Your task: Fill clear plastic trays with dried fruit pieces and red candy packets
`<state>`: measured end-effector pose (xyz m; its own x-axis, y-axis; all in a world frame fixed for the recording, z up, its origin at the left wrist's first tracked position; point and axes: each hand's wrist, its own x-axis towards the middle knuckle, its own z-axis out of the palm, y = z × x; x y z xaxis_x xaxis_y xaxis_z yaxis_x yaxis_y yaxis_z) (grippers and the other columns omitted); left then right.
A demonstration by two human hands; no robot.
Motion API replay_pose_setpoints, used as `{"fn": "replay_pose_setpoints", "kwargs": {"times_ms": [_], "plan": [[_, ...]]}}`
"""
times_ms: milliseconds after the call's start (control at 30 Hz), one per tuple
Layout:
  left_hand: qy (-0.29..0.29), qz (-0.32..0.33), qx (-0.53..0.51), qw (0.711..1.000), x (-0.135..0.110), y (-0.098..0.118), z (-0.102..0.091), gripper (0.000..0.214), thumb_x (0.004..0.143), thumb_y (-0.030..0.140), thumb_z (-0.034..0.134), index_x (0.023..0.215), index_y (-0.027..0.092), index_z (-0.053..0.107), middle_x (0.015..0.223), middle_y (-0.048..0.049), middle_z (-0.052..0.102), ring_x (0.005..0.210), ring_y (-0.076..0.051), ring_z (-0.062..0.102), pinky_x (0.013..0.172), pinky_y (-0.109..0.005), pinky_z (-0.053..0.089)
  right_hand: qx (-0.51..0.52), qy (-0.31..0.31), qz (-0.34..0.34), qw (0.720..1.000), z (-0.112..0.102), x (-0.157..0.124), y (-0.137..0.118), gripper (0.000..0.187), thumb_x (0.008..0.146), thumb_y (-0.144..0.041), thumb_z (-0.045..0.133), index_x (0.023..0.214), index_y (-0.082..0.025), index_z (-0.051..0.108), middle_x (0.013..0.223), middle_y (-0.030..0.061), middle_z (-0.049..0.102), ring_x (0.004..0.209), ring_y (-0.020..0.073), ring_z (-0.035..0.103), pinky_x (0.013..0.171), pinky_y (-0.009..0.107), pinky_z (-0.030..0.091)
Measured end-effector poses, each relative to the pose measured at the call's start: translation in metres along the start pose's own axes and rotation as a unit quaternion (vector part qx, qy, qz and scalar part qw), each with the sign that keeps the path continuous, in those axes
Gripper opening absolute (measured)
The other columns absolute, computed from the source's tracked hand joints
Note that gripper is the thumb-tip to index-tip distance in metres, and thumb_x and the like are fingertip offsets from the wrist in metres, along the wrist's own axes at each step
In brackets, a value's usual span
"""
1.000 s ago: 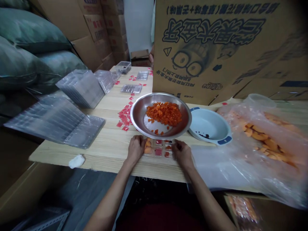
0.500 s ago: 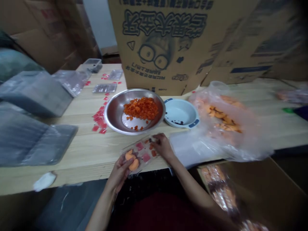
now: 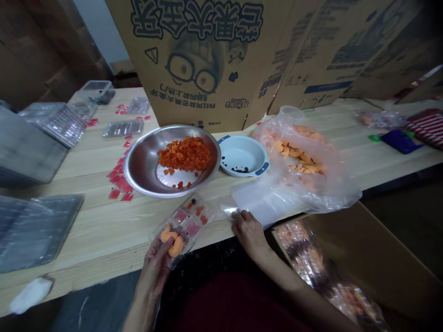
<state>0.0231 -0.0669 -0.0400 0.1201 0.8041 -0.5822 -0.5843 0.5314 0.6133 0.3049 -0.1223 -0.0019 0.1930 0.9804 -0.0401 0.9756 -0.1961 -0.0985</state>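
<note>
Your left hand (image 3: 157, 262) grips one end of a clear compartment tray (image 3: 185, 223), thumb over its orange crescent pieces (image 3: 177, 247); its red sachets (image 3: 192, 228) lie farther from that hand. Your right hand (image 3: 251, 234), fingers bunched, pinches the edge of clear plastic film (image 3: 228, 209). Beyond both hands sits a steel bowl (image 3: 141, 161) of orange bits (image 3: 185, 154).

Right hand (image 3: 249, 233) gone from tray (image 3: 183, 226) to plastic sheets (image 3: 258, 199); tray angled more steeply.
</note>
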Motion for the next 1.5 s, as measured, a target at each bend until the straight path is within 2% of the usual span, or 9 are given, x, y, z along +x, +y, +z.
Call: {"fn": "replay_pose_setpoints", "kwargs": {"times_ms": [200, 333, 500, 633, 900, 1033, 1200, 1333, 1500], "plan": [[-0.001, -0.004, -0.01, 1.0, -0.002, -0.002, -0.001, 0.057, 0.071, 0.01, 0.087, 0.125, 0.017, 0.07, 0.111, -0.0102, 0.08, 0.094, -0.023, 0.079, 0.084, -0.032, 0.067, -0.029, -0.093, 0.014, 0.995, -0.022, 0.012, -0.006, 0.019, 0.101, -0.013, 0.055, 0.1, -0.016, 0.074, 0.106, 0.0124, 0.072, 0.097, 0.0243, 0.07, 0.075, 0.03, 0.054], [0.002, -0.005, -0.024, 1.0, -0.004, -0.003, 0.0, 0.055, 0.068, 0.011, 0.089, 0.12, 0.017, 0.072, 0.105, -0.0082, 0.081, 0.087, -0.02, 0.079, 0.079, -0.028, 0.066, -0.029, -0.074, 0.007, 0.997, -0.016, 0.0, -0.012, 0.023, 0.096, -0.027, 0.069, 0.116, -0.016, 0.072, 0.112, 0.0143, 0.069, 0.105, 0.0299, 0.067, 0.077, 0.035, 0.058], [-0.007, 0.008, -0.028, 1.0, -0.003, -0.006, -0.002, 0.054, 0.068, 0.014, 0.09, 0.119, 0.018, 0.072, 0.108, -0.0081, 0.08, 0.088, -0.02, 0.079, 0.08, -0.026, 0.065, -0.095, -0.002, -0.027, 0.995, 0.0, -0.001, -0.019, 0.024, 0.094, -0.011, 0.061, 0.117, -0.011, 0.069, 0.123, 0.0202, 0.067, 0.111, 0.0309, 0.061, 0.088, 0.039, 0.058], [-0.006, 0.009, -0.031, 0.999, -0.003, -0.007, -0.004, 0.056, 0.07, 0.014, 0.089, 0.123, 0.018, 0.072, 0.109, -0.0081, 0.08, 0.089, -0.02, 0.078, 0.081, -0.027, 0.065, -0.101, -0.022, 0.004, 0.995, -0.004, 0.017, -0.024, 0.017, 0.098, -0.015, 0.057, 0.109, -0.011, 0.07, 0.117, 0.0191, 0.068, 0.108, 0.0303, 0.061, 0.087, 0.038, 0.058], [-0.014, -0.003, -0.039, 0.999, -0.013, -0.004, -0.004, 0.059, 0.071, 0.012, 0.087, 0.127, 0.018, 0.068, 0.12, -0.0111, 0.077, 0.101, -0.024, 0.078, 0.088, -0.031, 0.065, -0.049, -0.056, 0.068, 0.995, -0.013, 0.035, -0.025, 0.026, 0.098, -0.006, 0.048, 0.111, -0.007, 0.07, 0.111, 0.0205, 0.071, 0.107, 0.0288, 0.067, 0.08, 0.033, 0.055], [-0.016, -0.004, -0.045, 0.999, -0.015, -0.006, -0.003, 0.056, 0.073, 0.01, 0.085, 0.126, 0.017, 0.068, 0.118, -0.0109, 0.077, 0.102, -0.025, 0.077, 0.089, -0.032, 0.065, 0.019, -0.059, 0.083, 0.995, -0.017, 0.037, -0.012, 0.02, 0.097, -0.015, 0.057, 0.095, -0.008, 0.075, 0.102, 0.0215, 0.074, 0.096, 0.0288, 0.071, 0.08, 0.034, 0.053], [-0.03, 0.003, -0.072, 0.997, -0.019, -0.013, 0.001, 0.051, 0.076, 0.01, 0.083, 0.124, 0.018, 0.069, 0.115, -0.0101, 0.078, 0.098, -0.022, 0.078, 0.091, -0.032, 0.065, 0.181, -0.054, 0.092, 0.978, -0.011, 0.045, 0.012, 0.013, 0.081, -0.012, 0.069, 0.069, -0.016, 0.071, 0.073, 0.006, 0.072, 0.075, 0.019, 0.068, 0.072, 0.026, 0.047], [-0.037, 0.002, -0.074, 0.997, -0.023, -0.02, 0.009, 0.056, 0.074, 0.013, 0.086, 0.127, 0.019, 0.068, 0.117, -0.009, 0.078, 0.1, -0.022, 0.077, 0.092, -0.032, 0.064, 0.341, -0.054, 0.094, 0.934, -0.002, 0.049, 0.029, 0.024, 0.076, -0.034, 0.074, 0.061, -0.017, 0.065, 0.058, -0.0002, 0.064, 0.057, 0.0132, 0.056, 0.056, 0.023, 0.042], [-0.061, 0.025, -0.068, 0.996, -0.027, -0.032, 0.032, 0.054, 0.076, 0.021, 0.088, 0.126, 0.02, 0.067, 0.123, -0.0102, 0.076, 0.111, -0.024, 0.074, 0.094, -0.031, 0.061, 0.475, -0.072, 0.079, 0.874, 0.003, 0.049, 0.039, 0.046, 0.066, -0.061, 0.075, 0.062, -0.015, 0.069, 0.055, 0.0027, 0.064, 0.049, 0.0116, 0.05, 0.049, 0.024, 0.041]]}}
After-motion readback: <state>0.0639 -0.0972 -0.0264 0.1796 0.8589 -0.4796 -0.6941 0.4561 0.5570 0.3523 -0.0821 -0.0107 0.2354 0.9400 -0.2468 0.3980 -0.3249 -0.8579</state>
